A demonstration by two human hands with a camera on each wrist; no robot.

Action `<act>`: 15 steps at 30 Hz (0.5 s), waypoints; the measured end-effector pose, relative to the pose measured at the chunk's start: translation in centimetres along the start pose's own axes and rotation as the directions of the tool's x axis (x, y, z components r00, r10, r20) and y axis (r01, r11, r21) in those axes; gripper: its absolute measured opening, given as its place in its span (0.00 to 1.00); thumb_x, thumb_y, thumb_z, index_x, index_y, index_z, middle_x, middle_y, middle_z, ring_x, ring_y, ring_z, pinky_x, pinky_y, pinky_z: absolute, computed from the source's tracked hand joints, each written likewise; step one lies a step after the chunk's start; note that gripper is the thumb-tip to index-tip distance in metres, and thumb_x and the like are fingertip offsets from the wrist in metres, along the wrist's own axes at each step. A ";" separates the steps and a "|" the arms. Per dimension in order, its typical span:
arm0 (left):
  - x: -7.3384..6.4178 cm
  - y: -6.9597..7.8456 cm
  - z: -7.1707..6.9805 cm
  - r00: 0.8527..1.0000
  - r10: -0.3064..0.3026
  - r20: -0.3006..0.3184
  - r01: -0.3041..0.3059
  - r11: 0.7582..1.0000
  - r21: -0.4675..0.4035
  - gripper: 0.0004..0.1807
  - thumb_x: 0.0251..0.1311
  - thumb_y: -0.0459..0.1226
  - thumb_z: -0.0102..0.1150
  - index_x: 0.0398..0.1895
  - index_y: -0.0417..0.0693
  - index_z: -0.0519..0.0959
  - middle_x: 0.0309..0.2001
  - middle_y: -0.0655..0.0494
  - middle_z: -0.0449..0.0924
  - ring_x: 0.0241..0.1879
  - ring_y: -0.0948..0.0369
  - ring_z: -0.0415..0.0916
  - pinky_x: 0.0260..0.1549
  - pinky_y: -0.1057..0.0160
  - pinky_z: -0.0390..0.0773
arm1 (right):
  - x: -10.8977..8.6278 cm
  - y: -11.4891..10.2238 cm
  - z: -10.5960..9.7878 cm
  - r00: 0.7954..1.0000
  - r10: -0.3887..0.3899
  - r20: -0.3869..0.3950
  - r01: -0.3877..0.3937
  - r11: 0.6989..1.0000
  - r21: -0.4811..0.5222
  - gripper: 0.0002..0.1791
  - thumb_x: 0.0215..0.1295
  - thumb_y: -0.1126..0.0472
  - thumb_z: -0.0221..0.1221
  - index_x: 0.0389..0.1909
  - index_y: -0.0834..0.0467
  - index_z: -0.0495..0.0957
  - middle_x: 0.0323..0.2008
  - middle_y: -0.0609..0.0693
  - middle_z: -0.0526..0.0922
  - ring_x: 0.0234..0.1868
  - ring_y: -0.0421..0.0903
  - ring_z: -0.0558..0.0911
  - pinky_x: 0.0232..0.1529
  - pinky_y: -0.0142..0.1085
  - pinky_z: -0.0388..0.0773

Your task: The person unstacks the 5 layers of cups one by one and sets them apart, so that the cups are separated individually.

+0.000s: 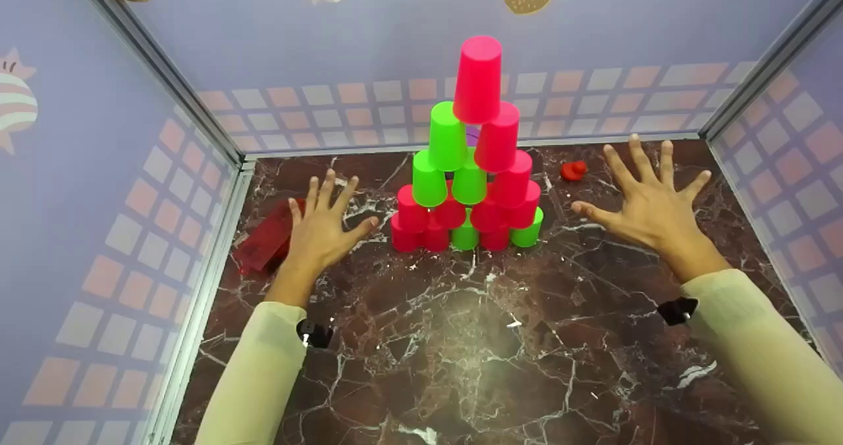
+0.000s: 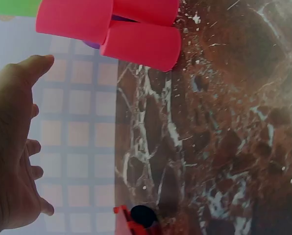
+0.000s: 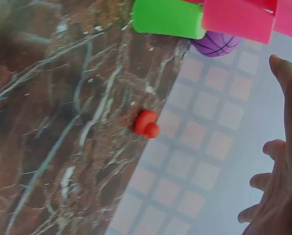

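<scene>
A pyramid of upside-down plastic cups stands on the marbled tabletop, with a pink cup point(image 1: 479, 79) at its peak. Just below it sit a green cup point(image 1: 447, 135) and another pink cup point(image 1: 498, 137); wider rows of pink and green cups form the lower levels. To the left of the stack, my left hand point(image 1: 321, 234) is held with fingers spread, apart from the cups and holding nothing. My right hand point(image 1: 652, 211) is likewise spread on the other side, thumb toward the stack, also holding nothing. Both wrist views show the hands away from the cups.
Partly behind my left hand lies a red translucent box-like object point(image 1: 267, 237). A small red knobbed object point(image 1: 573, 170) rests near the back, right of the stack. Behind the cups is a purple ball point(image 3: 215, 43). Patterned panels point(image 1: 395, 37) enclose the marbled tabletop point(image 1: 474, 366).
</scene>
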State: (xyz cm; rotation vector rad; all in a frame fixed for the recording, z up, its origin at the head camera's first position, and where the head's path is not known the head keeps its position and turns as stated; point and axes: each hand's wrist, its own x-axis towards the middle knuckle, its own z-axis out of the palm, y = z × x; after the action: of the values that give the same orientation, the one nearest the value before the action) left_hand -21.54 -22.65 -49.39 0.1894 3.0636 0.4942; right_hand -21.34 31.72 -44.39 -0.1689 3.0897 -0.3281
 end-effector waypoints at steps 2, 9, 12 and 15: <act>0.2 0.0 0.8 1.000 0.010 0.014 -0.010 1.000 -0.009 0.54 0.70 0.75 0.51 0.92 0.68 0.48 0.93 0.48 0.36 0.92 0.41 0.29 0.83 0.22 0.29 | 0.4 -0.7 -0.6 1.000 -0.012 -0.011 0.012 1.000 0.004 0.62 0.67 0.12 0.48 0.91 0.35 0.35 0.92 0.48 0.26 0.88 0.69 0.19 0.63 0.88 0.11; 0.5 0.0 3.5 0.995 0.071 0.069 -0.059 0.986 -0.156 0.56 0.69 0.65 0.66 0.92 0.58 0.51 0.91 0.38 0.45 0.90 0.34 0.40 0.83 0.23 0.43 | 1.7 -3.6 -3.1 0.995 -0.066 -0.071 0.067 0.998 0.008 0.58 0.71 0.14 0.43 0.92 0.37 0.40 0.93 0.49 0.33 0.90 0.69 0.28 0.68 0.88 0.15; 0.5 -0.1 4.7 0.992 0.086 0.094 -0.061 0.969 -0.238 0.57 0.68 0.61 0.70 0.92 0.56 0.51 0.90 0.35 0.48 0.88 0.31 0.46 0.81 0.22 0.52 | 2.3 -5.1 -4.3 0.988 -0.101 -0.117 0.105 0.994 0.027 0.56 0.72 0.15 0.43 0.92 0.37 0.42 0.93 0.48 0.38 0.92 0.66 0.32 0.71 0.88 0.18; 0.7 -0.1 5.9 0.989 0.089 0.114 -0.052 0.954 -0.295 0.58 0.67 0.59 0.73 0.92 0.55 0.51 0.89 0.34 0.50 0.87 0.30 0.50 0.80 0.25 0.58 | 2.7 -6.6 -5.5 0.975 -0.143 -0.170 0.152 0.987 0.045 0.54 0.73 0.17 0.44 0.92 0.38 0.45 0.93 0.47 0.42 0.92 0.64 0.37 0.73 0.88 0.22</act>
State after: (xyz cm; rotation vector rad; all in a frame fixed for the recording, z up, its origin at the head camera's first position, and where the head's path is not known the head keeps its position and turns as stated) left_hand -21.92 -20.85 -55.04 0.3073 2.8247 0.8921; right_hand -23.59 26.19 -37.70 -0.3906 3.2346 -0.4596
